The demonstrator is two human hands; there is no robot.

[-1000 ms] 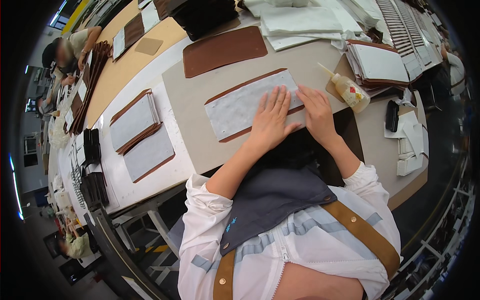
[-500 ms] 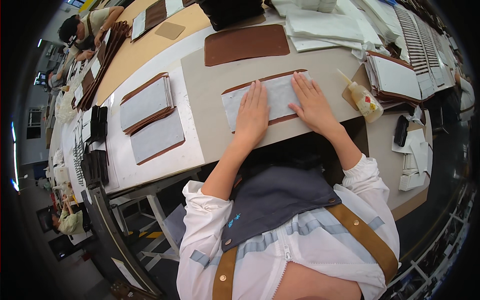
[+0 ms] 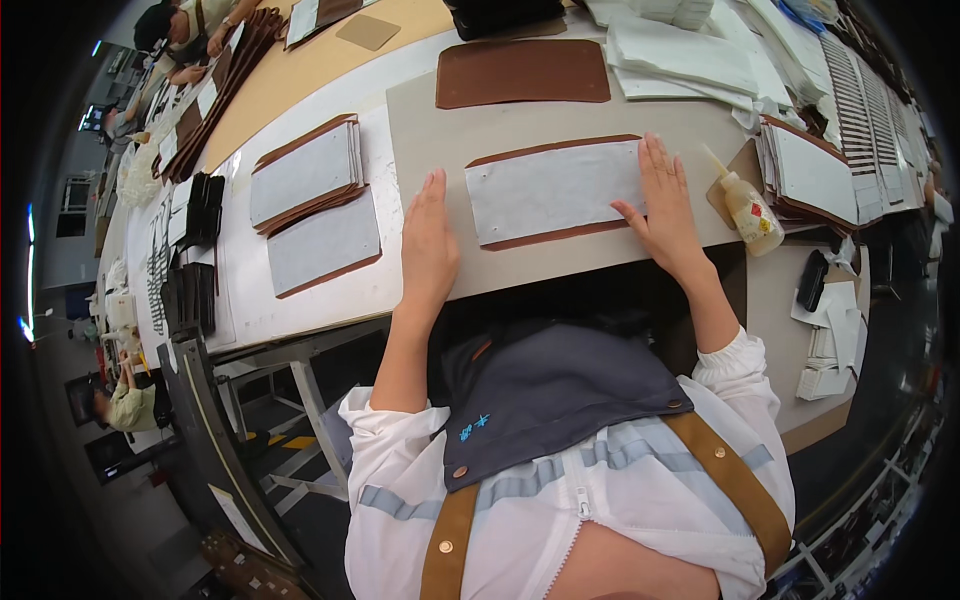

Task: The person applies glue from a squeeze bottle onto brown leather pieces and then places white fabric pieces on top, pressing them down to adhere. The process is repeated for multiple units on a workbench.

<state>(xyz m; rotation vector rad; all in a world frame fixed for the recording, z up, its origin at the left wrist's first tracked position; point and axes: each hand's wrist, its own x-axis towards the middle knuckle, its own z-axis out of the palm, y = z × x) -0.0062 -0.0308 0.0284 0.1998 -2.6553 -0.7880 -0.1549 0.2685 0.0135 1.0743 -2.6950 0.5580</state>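
In front of me a brown leather panel with a pale grey-white lining sheet on it lies flat on the grey work board. Brown strips show along its far and near edges. Over its right end rests my right hand, fingers stretched and thumb spread onto the lining. My left hand is off the panel, to its left, with fingers straight and nothing held. Farther back lies a plain brown leather panel. A stack of lined panels sits to the left, and one more lined panel pokes out below it.
A glue bottle with a pointed nozzle lies right of my right hand, beside another stack of lined panels. White sheets are piled at the back right. Black folded pieces stand at left. A co-worker handles brown pieces at far left.
My left hand has lifted off the lined panel and moved left, clear of it. My right hand has slid to the panel's right end. The view has shifted slightly.
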